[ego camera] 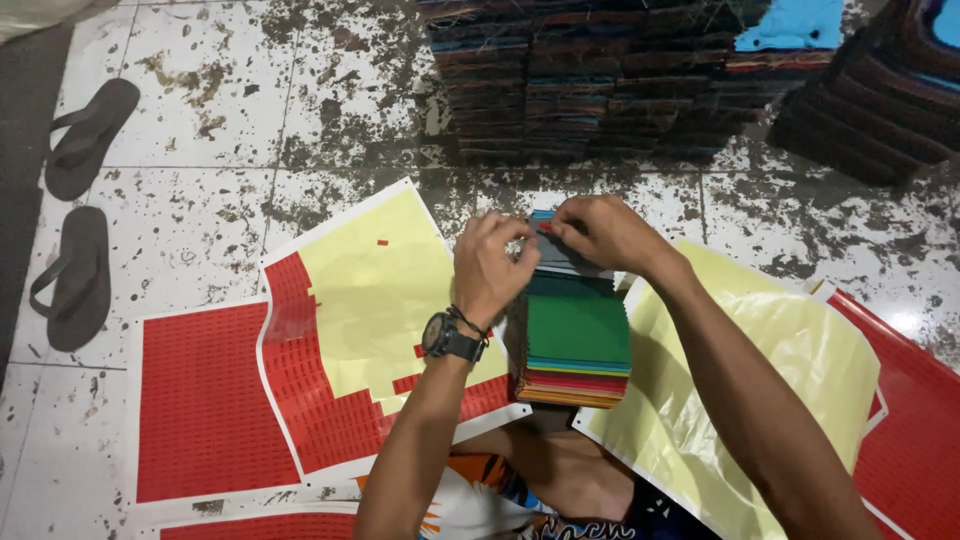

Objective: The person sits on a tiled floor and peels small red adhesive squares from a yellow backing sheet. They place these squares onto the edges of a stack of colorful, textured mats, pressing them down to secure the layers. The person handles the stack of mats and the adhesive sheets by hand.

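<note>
Fabric swatches [577, 335], stacked with a green one on top, rest on my lap above the floor. My left hand [492, 268] and right hand [600, 232] meet at the stack's far edge, fingers pinched together on a small red sticker [545, 228]. A black watch [447, 336] circles my left wrist. Beside the stack lie red sticker sheets [205, 400], partly peeled to yellow backing [375, 275]. Farther off: two dark sandals [85, 210] at left, tall piles of swatches [590, 80] ahead.

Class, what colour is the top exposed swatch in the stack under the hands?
Green, seen best in the head view.
</note>
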